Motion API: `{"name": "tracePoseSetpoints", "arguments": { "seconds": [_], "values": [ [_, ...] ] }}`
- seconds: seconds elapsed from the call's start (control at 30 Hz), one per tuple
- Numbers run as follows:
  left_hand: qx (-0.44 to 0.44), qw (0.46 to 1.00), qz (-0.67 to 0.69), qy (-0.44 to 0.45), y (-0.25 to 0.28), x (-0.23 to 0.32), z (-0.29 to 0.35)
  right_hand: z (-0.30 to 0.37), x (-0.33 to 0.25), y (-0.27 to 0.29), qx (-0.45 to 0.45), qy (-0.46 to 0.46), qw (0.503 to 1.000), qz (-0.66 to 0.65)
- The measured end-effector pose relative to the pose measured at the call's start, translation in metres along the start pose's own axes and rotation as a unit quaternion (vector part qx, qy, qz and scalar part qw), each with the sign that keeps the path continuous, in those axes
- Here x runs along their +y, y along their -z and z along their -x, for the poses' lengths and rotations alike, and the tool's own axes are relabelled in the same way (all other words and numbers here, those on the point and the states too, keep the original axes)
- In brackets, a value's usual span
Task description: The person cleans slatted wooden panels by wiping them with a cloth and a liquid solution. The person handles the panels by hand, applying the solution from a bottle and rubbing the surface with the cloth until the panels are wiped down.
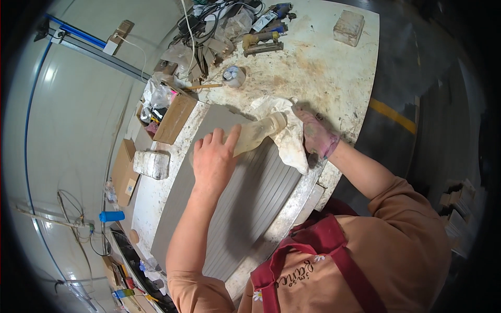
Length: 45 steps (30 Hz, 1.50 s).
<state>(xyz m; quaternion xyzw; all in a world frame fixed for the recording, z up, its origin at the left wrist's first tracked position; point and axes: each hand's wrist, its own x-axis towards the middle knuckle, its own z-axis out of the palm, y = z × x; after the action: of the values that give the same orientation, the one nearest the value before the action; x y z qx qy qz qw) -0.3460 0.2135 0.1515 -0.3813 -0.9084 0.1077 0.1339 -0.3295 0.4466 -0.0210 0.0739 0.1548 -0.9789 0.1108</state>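
Can't see the bottom end of the clear bottle (254, 135), hidden behind the left hand (213, 160). Can't see all the fingers of the right hand (318, 135), tucked partly into the white cloth (291, 144). Can't see some of the grey boards (263, 182), covered by the left arm (192, 229) (and by the cloth, too). Can't name the tiny things (123, 293) low on the left, too small and blurry.
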Motion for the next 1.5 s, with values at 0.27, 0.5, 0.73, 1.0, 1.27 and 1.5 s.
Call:
{"name": "tracePoseSetpoints", "arguments": {
  "seconds": [0.27,0.5,0.73,1.0,1.27,1.5],
  "values": [
    [-0.015,0.997,-0.076,-0.024,-0.004,-0.024,-0.028,0.016,-0.014,-0.025,-0.041,0.015,0.999,0.023],
    [-0.038,0.995,-0.048,-0.075,-0.011,-0.013,-0.037,0.001,-0.027,-0.008,-0.016,0.02,1.0,0.015],
    [0.007,0.995,-0.006,-0.096,-0.046,-0.015,-0.077,-0.017,-0.048,-0.008,-0.07,0.139,0.972,0.178],
    [0.125,0.949,0.282,-0.062,-0.131,-0.013,-0.16,-0.046,-0.136,0.043,-0.017,0.322,0.827,0.46],
    [0.241,0.812,0.507,0.162,-0.218,0.033,-0.213,0.013,-0.13,0.063,0.097,0.299,0.639,0.702],
    [0.17,0.82,0.524,0.156,-0.196,-0.039,-0.145,0.02,-0.102,0.063,-0.017,0.078,0.981,0.174]
  ]
}}
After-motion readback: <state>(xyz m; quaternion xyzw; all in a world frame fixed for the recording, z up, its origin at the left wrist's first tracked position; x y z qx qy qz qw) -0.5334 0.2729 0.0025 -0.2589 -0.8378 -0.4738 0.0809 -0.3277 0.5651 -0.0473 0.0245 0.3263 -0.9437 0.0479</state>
